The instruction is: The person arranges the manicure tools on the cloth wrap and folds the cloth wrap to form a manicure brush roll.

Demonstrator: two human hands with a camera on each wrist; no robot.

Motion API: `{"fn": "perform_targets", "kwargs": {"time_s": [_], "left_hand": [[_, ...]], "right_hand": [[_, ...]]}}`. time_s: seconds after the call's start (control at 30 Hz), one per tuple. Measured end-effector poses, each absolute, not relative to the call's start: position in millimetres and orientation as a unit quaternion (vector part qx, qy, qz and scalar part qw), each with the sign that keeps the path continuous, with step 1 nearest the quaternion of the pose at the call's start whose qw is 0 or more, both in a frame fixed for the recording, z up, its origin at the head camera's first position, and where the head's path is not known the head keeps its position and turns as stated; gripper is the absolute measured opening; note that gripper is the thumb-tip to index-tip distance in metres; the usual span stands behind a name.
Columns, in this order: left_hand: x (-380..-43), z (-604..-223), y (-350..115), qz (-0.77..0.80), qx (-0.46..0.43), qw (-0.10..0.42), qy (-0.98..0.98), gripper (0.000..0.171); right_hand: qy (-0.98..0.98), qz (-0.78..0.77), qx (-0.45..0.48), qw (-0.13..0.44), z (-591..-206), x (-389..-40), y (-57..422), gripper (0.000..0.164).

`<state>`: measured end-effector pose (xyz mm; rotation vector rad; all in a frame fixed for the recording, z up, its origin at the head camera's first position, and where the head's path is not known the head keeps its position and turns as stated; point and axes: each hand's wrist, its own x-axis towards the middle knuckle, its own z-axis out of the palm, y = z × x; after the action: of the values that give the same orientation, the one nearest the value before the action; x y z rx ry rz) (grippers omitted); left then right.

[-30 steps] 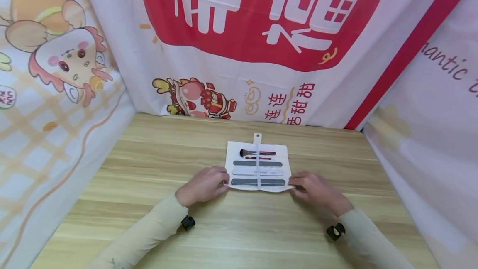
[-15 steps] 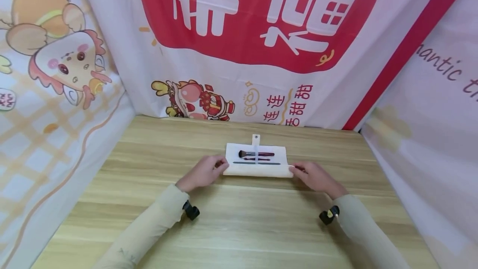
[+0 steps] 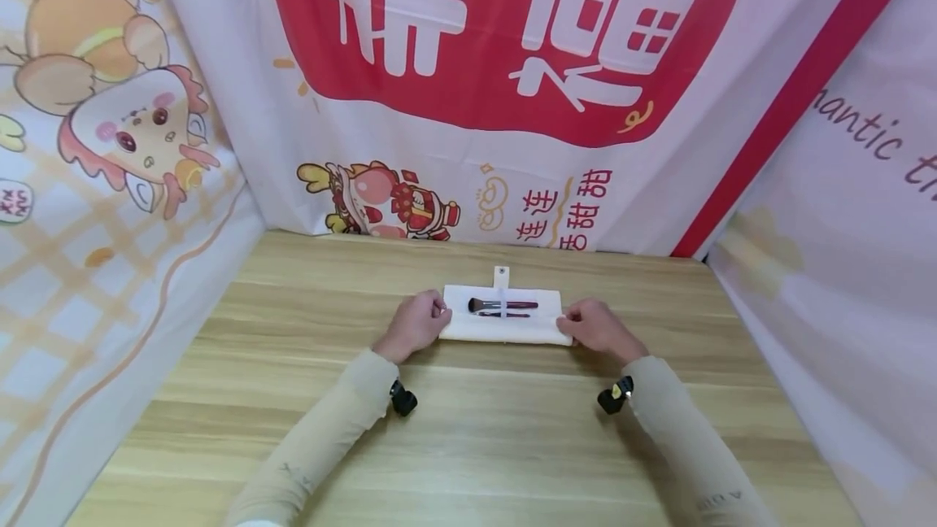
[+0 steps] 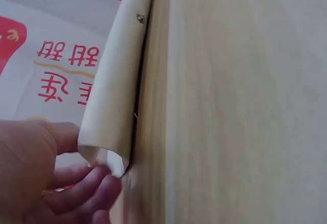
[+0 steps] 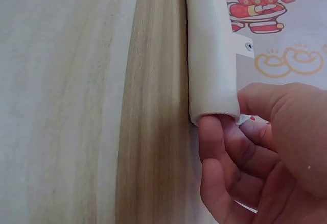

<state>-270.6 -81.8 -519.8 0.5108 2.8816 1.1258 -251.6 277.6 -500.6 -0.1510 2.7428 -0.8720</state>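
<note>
A white roll-up pouch (image 3: 505, 330) lies on the table, its near part folded over toward the back. On its uncovered part, a makeup brush (image 3: 521, 305) and a thinner dark red tool (image 3: 516, 315) sit under an elastic band. My left hand (image 3: 419, 322) grips the left end of the fold; in the left wrist view the thumb lies against the roll (image 4: 115, 76) and fingertips are at its open end. My right hand (image 3: 596, 325) pinches the right end, and the right wrist view has fingers tucked into the roll's end (image 5: 212, 50). The nail files are hidden under the fold.
A closing tab (image 3: 501, 276) with a snap sticks out from the pouch's far edge. The wood-grain table (image 3: 454, 446) meets a printed cloth (image 3: 410, 128) behind, with cloth walls at left and right. A black wrist camera (image 3: 403, 398) hangs from the left cuff.
Both hands have lifted the pouch's near edge and folded it away from the body. The nail files, in sight a second ago, are now covered; the brush and thin tool still show.
</note>
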Motion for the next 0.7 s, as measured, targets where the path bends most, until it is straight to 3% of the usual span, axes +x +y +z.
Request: {"fn": "perform_targets", "kwargs": {"time_s": [0.13,0.3,0.43,0.53,0.6,0.7], "left_hand": [[-266.9,-514.9,-82.4,0.278,0.300,-0.044,0.912,0.034],[-265.4,-511.3,-81.0,0.203,0.426,-0.035,0.881,0.044],[-265.8,-513.1,-81.5,0.196,0.429,-0.007,0.882,0.037],[-266.4,-514.3,-84.2,0.210,0.422,0.011,0.882,0.034],[-267.6,-514.5,-85.8,0.223,0.417,0.016,0.881,0.033],[-271.1,-514.7,-87.2,0.246,0.404,0.024,0.880,0.031]], "right_hand": [[0.941,-0.306,-0.050,0.134,-504.0,-253.6,277.3,0.030],[0.958,-0.261,-0.054,0.102,-500.1,-250.5,277.9,0.030],[0.978,-0.173,-0.111,0.026,-491.2,-236.9,274.1,0.020],[0.974,-0.133,-0.181,-0.020,-485.1,-228.4,268.6,0.035],[0.966,-0.126,-0.227,-0.019,-483.7,-227.1,265.7,0.045],[0.956,-0.126,-0.264,0.013,-486.1,-229.5,265.1,0.046]]}}
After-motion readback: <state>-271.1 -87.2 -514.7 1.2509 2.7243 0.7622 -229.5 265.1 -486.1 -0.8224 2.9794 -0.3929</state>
